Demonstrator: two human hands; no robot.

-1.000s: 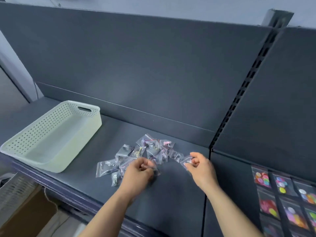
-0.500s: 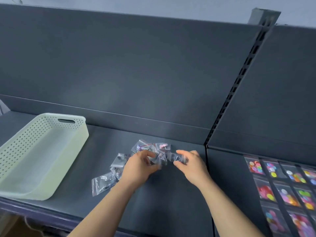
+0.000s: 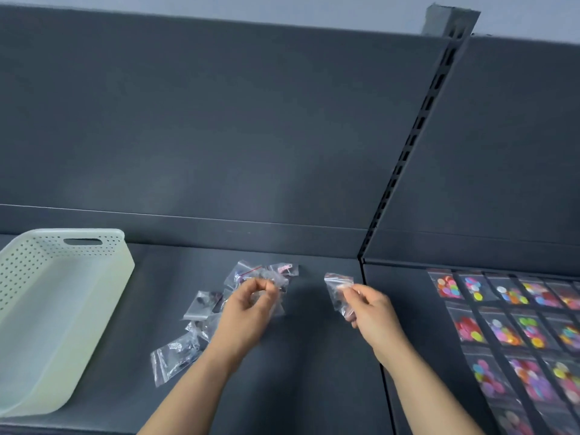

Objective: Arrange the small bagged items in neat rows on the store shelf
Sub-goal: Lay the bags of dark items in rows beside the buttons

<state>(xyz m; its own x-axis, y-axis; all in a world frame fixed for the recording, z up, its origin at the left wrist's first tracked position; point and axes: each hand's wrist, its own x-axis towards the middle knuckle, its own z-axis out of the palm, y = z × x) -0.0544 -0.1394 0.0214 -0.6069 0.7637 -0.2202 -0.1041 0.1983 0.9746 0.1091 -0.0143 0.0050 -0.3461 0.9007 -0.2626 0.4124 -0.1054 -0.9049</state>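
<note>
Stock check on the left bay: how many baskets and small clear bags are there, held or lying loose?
white basket: 1
clear bag in the grip of the right hand: 1
clear bags in the pile, one in the grip of the left hand: at least 6; overlap may hide more
total: at least 8

The shelf (image 3: 298, 372) and back panel (image 3: 219, 120) look like painted metal, dark grey, matt and smooth, as does the slotted upright (image 3: 408, 146). The basket (image 3: 103, 309) is pale plastic with perforated walls and a soft satin sheen. The bags (image 3: 175, 356) are thin clear plastic film, glossy and crinkled. The packs (image 3: 502, 328) are glossy clear plastic too.
</note>
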